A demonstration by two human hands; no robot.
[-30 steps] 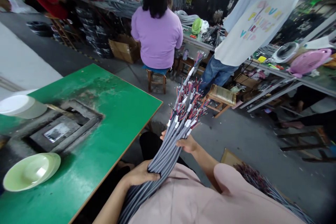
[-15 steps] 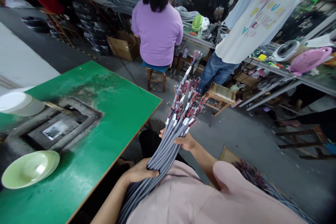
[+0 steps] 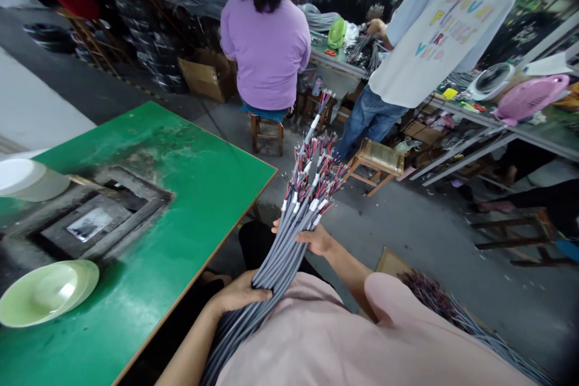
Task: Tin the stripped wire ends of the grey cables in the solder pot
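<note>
A thick bundle of grey sheathed cables runs up from my lap, and its stripped ends fan out into red, blue and white wires with white sleeves. My left hand is shut around the lower part of the bundle. My right hand cups it higher up, just below the wire ends, with the fingers spread under it. The bundle's lower end passes out of view below my pink sleeve.
A green table at left holds a pale green bowl and a grey recessed fitting. Another cable bundle lies at lower right. A seated co-worker and a standing co-worker are ahead, near a cluttered workbench.
The view has shifted slightly, so the table and the room sit a little further up and left. Both hands keep the same hold, and the standing co-worker's hand now shows at the bench.
</note>
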